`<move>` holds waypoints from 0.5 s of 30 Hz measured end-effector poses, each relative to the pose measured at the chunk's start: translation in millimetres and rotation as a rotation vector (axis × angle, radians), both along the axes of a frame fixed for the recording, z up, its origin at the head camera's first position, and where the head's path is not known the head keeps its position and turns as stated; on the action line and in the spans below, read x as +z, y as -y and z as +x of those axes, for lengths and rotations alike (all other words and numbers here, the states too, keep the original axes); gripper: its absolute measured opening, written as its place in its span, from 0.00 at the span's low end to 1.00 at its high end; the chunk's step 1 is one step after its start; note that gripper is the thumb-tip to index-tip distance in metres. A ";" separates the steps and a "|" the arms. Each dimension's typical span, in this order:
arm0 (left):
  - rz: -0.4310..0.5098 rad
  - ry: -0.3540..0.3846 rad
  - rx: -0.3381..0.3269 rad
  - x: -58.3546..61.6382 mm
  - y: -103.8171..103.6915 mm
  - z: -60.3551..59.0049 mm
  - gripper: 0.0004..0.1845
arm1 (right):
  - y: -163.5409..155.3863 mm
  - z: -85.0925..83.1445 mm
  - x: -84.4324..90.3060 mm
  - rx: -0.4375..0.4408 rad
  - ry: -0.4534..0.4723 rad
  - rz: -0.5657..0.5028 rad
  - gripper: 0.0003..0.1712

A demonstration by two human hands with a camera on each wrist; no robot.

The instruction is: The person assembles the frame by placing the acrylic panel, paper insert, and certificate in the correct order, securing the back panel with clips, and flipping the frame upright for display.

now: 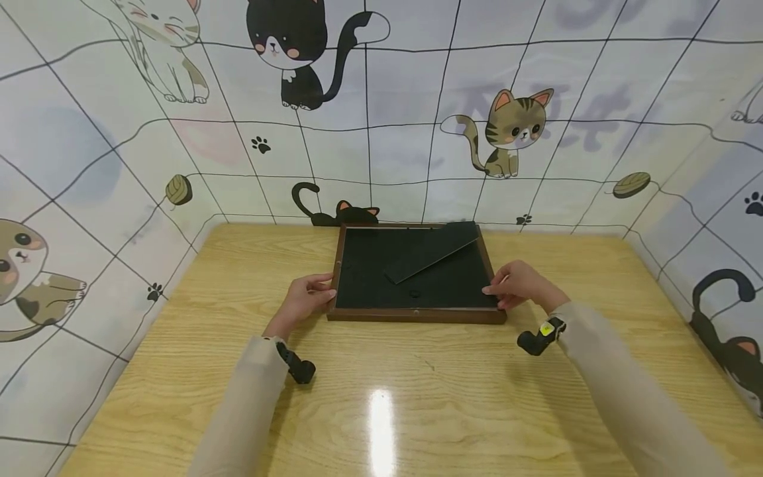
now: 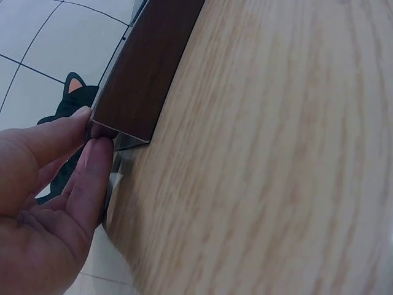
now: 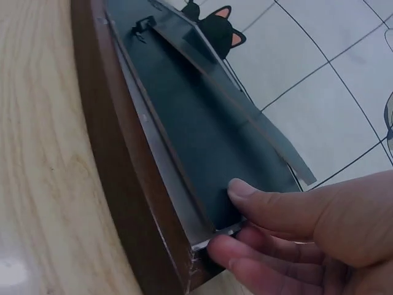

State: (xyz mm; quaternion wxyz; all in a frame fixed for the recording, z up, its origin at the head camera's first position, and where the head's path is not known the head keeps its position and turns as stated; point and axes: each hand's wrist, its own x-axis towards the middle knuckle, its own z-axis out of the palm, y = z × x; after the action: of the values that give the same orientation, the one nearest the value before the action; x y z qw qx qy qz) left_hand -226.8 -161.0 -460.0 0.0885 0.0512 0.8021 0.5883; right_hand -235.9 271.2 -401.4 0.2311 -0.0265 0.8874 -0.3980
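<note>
A brown picture frame [image 1: 417,316] lies back side up on the table, its black backing board [image 1: 366,262] showing. A black easel leg [image 1: 453,244] slants across that board. At the frame's left side, my left hand [image 1: 305,297] pinches the edge near the front corner, thumb above and fingers against the side and underside. My right hand [image 1: 526,285] grips the right side near the front corner. In the right wrist view, the right thumb [image 3: 264,203] presses on the backing board, with the fingers at the frame's outer edge. A pale strip shows between board and rim there.
The light wood table [image 1: 405,384] stretches around the frame, with a glare spot near the front. Behind and on both sides stand white panels [image 1: 411,86] printed with cats and grid lines. The frame's far edge lies close to the back panel.
</note>
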 end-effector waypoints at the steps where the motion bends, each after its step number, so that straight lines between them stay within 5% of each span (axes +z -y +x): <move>1: 0.003 0.001 -0.002 0.2 0.7 0.1 0.23 | 0.2 -2.0 1.4 0.018 0.008 0.011 0.18; 7: -0.015 0.016 0.004 2.3 1.5 -1.5 0.23 | 1.5 -14.5 9.5 0.129 0.034 0.093 0.16; 15: -0.065 0.045 0.032 8.4 0.5 -2.0 0.23 | 1.8 -21.4 6.1 0.111 0.001 0.140 0.16</move>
State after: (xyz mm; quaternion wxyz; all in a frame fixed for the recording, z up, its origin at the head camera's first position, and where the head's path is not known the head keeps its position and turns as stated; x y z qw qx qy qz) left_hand -228.8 -161.5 -451.6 0.0988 0.0224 0.8194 0.5642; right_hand -257.3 269.4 -395.3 0.2544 -0.0590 0.9102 -0.3214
